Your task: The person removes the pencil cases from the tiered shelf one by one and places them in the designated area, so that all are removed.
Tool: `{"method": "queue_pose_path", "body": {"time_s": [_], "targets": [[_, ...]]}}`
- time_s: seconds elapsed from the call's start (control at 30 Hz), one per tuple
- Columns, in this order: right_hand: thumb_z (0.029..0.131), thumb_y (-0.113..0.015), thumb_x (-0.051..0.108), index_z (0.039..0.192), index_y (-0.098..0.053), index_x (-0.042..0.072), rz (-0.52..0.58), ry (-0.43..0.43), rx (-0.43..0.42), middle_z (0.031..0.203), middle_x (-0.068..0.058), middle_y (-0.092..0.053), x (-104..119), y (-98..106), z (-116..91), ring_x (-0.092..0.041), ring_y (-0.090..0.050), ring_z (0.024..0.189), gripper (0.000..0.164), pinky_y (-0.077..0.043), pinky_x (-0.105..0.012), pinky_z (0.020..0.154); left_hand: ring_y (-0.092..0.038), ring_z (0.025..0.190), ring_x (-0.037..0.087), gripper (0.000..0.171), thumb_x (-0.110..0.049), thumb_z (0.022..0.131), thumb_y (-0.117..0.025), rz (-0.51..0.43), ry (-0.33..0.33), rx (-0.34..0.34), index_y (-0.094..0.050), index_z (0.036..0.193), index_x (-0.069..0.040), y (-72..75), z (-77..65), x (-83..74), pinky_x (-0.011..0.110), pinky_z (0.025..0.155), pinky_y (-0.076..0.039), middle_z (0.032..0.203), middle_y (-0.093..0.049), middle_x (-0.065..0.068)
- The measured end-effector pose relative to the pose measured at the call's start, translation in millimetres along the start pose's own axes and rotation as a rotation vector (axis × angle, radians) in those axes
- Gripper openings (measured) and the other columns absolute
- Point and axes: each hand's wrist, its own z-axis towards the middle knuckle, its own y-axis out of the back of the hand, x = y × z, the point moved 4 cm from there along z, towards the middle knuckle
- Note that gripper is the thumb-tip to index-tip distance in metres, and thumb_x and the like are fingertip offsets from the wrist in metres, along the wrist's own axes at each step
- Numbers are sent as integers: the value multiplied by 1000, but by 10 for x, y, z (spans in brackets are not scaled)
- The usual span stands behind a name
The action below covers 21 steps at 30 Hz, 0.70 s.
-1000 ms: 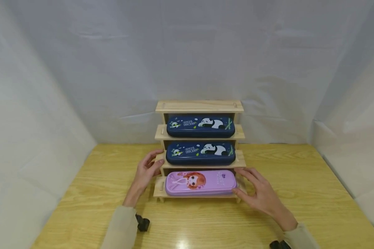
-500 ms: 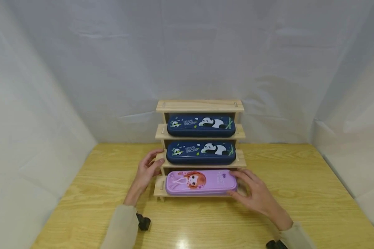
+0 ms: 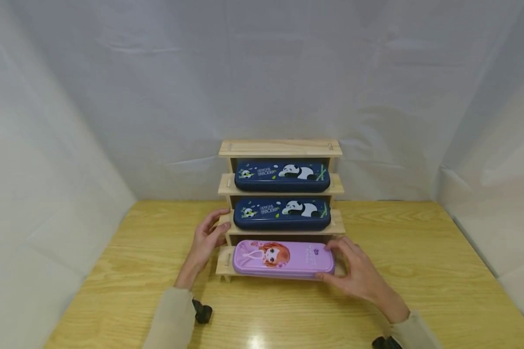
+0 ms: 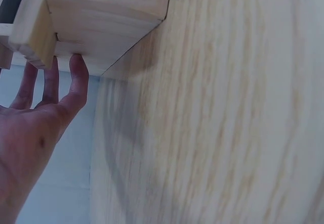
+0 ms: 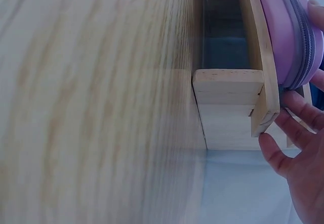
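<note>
A stepped wooden rack [image 3: 279,147] stands on the table, with a zippered pencil case on each of three shelves. On the lowest shelf lies a pink-purple case [image 3: 262,257] with a red-haired doll print, its right end angled slightly forward. My right hand [image 3: 361,271] pinches that end, thumb at the front edge and index finger on top; lower fingers reach beside the shelf end in the right wrist view. My left hand [image 3: 204,245] grips the rack's left side, thumb on the second-lowest shelf. In the left wrist view its fingertips [image 4: 76,59] touch the side panel.
Two dark blue panda pencil cases, the upper one [image 3: 262,184] and the lower one [image 3: 262,224], rest on the shelves above. The wood-grain table [image 3: 135,291] spreads around the rack. White cloth [image 3: 279,72] hangs behind and at both sides.
My right hand has moved left onto the pink-purple pencil case and taken hold of its end. That end has shifted forward and slightly right. The left hand has stayed in place.
</note>
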Motion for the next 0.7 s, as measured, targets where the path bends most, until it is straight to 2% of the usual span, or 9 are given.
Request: {"method": "queue_pose_path", "body": {"time_s": [0.27,0.47,0.57,0.7], "targets": [[70,-92,45,121,-57,17,-42,-3,9,122,-3,-67,12,-16,15,-23,-65,112,69,-50,-45,93,-67,102,7,40,-12,102,-60,-2,4,-10,-55,142,-10,-15,-15,-7,35,81,-61,144,-54,10],[68,-93,46,120,-57,16,-22,-87,42,119,-3,-68,-1,-33,41,-22,-65,111,70,-49,-46,95,-67,102,7,40,-12,102,-59,-6,9,-11,-54,142,-11,-11,-10,-2,33,81,-61,145,-54,10],[68,-93,49,124,-56,17,6,-133,72,123,-2,-67,-2,-38,53,-22,-63,113,75,-47,-45,96,-67,101,7,40,-12,102,-59,-12,14,-16,-54,142,-11,-6,-10,-1,33,80,-61,144,-54,9],[66,-94,48,136,-56,17,36,-144,99,133,-5,-65,4,-23,62,-24,-62,119,85,-46,-47,98,-67,101,7,40,-12,102,-59,-8,13,-13,-54,142,-11,-5,-11,6,35,81,-61,144,-54,10]]}}
